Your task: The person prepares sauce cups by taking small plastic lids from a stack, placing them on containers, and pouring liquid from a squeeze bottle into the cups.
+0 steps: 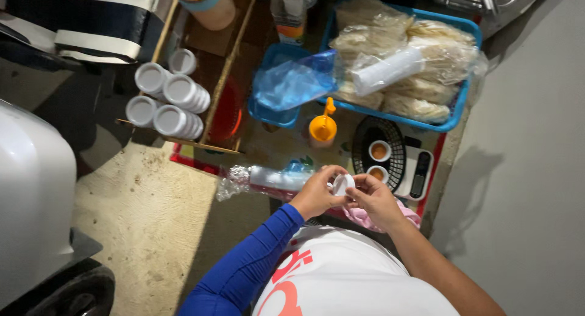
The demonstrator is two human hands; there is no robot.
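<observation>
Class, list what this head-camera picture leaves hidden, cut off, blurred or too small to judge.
- Small white cup, head view: mostly covered by the left hand and right hand; contents unseen.
- Orange bottle: top cut by the frame edge.
- Scale: display too small.
- Pink cloth: hidden under the right hand.

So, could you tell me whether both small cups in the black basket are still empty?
No, both small white cups in the black basket hold an orange-brown sauce, while the hands work on another cup.
</observation>
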